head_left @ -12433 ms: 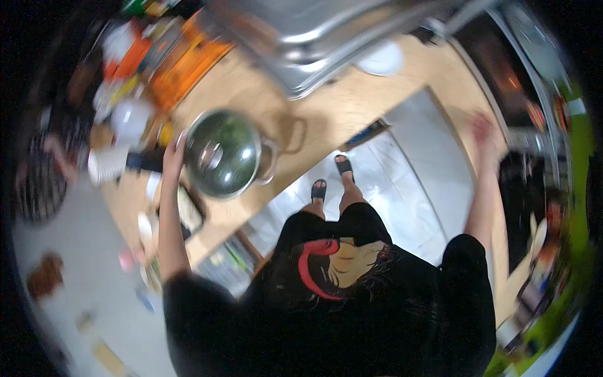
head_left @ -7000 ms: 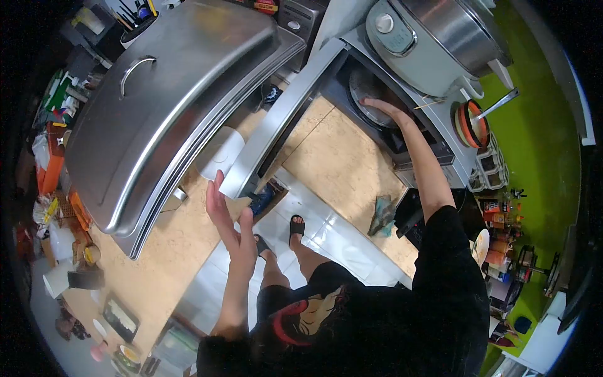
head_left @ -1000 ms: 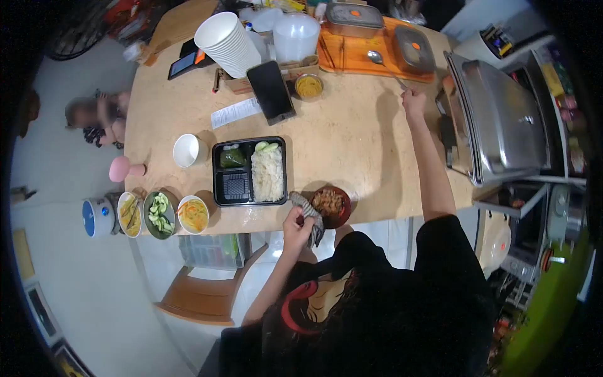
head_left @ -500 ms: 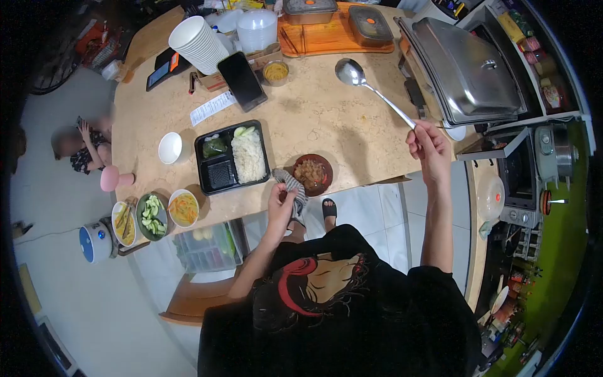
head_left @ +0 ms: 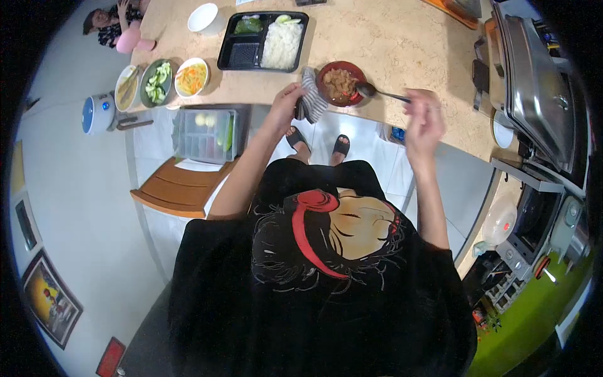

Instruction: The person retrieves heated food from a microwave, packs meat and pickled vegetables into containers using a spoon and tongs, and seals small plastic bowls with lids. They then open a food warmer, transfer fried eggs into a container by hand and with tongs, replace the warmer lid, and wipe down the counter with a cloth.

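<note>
Left hand, fingers pinching striped cloth beside bowl at surface's near edge; right hand, fingers closed round spoon: best brace bowl, level spoon.

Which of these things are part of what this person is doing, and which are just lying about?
In use:
- spoon, in the right hand
- red-brown bowl of food, at the spoon's tip
- striped cloth, in the left hand
- probably the black meal tray with rice

Seemingly just there:
- wooden chair
- plastic box
- framed picture
</note>
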### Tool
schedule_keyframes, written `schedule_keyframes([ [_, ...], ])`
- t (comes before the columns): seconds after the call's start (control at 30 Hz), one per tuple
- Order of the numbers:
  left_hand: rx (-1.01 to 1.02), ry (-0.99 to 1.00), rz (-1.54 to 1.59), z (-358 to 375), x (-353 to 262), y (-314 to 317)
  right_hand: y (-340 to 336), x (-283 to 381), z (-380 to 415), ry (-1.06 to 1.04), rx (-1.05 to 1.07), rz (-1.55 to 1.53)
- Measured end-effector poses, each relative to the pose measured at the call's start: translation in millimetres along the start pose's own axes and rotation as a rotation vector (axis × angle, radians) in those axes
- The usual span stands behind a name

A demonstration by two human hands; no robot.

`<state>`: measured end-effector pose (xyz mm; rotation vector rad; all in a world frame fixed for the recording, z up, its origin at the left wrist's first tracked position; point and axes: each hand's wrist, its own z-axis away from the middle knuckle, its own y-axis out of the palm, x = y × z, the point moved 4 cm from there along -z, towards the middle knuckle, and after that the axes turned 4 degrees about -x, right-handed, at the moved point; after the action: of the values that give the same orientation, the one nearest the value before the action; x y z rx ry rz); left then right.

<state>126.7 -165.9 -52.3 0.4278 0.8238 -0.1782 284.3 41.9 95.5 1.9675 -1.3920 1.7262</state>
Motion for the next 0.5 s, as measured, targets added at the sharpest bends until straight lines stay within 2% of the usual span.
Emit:
schedule_keyframes([
  [0.03, -0.022, -0.030, -0.015, 1.2, 0.1, -3.9, 11.9, -8.6, -1.8, -0.206, 0.123, 0.052],
  [0.07, -0.026, -0.032, 0.000, 5.2, -1.7, -2.5, 20.2, -16.4, 0.5, -0.210, 0.137, 0.057],
  [0.13, -0.036, -0.017, 0.033, 13.8, -7.7, -3.5, 43.8, -17.5, 9.9, -0.373, 0.328, 0.028],
  [0.2, -0.033, 0.016, -0.025, 14.4, -4.2, -14.4, 46.4, -17.0, 17.3, -0.355, 0.403, 0.078],
  [0.27, -0.170, 0.026, 0.136, 20.7, 0.3, -27.3, 41.9, -10.7, 14.4, -0.372, 0.364, 0.073],
  [0.33, -0.302, 0.313, -0.143, 14.5, -3.6, -67.2, 33.7, -1.3, 14.5, -0.341, 0.303, 0.021],
  [0.4, -0.482, 0.420, -0.455, 26.5, -41.7, -84.0, 35.6, 2.6, 15.6, -0.323, 0.279, -0.018],
  [0.47, -0.624, 0.327, -0.442, 2.3, -61.6, -112.4, 45.6, 0.0, 19.6, -0.279, 0.376, 0.052],
  [0.5, -0.609, 0.309, -0.342, -17.6, -62.9, -126.4, 50.4, -8.1, 21.2, -0.257, 0.382, 0.062],
])
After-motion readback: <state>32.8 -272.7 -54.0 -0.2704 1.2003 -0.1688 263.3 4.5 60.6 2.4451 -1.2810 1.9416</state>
